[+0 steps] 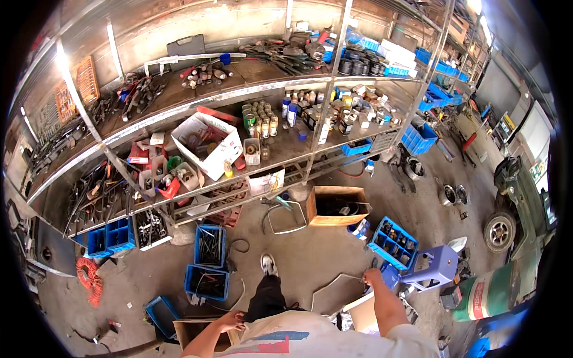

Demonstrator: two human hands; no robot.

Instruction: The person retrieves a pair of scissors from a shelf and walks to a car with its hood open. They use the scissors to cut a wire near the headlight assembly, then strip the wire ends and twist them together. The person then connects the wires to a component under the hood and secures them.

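My left hand (233,321) is at the bottom centre beside my dark trousers and over an open wooden box (182,328), its fingers curled; whether they hold anything is hidden. My right hand (372,276) is extended to the right with fingers closed, at the end of a thin bent rod (329,282); I cannot make out whether it grips it. Near that hand are a blue divided crate (392,241) of small parts, a purple plastic stool (434,265) and a cardboard box (362,313). Blue bins (210,243) of long tools stand ahead-left of my feet.
Metal shelving (233,83) of tools, cans and boxes spans the front. A wooden crate (337,218), loose wire frame (286,227), red coiled hose (89,280) and empty blue bin (158,319) lie on the floor. A green drum (495,292) and vehicle (519,203) are at right.
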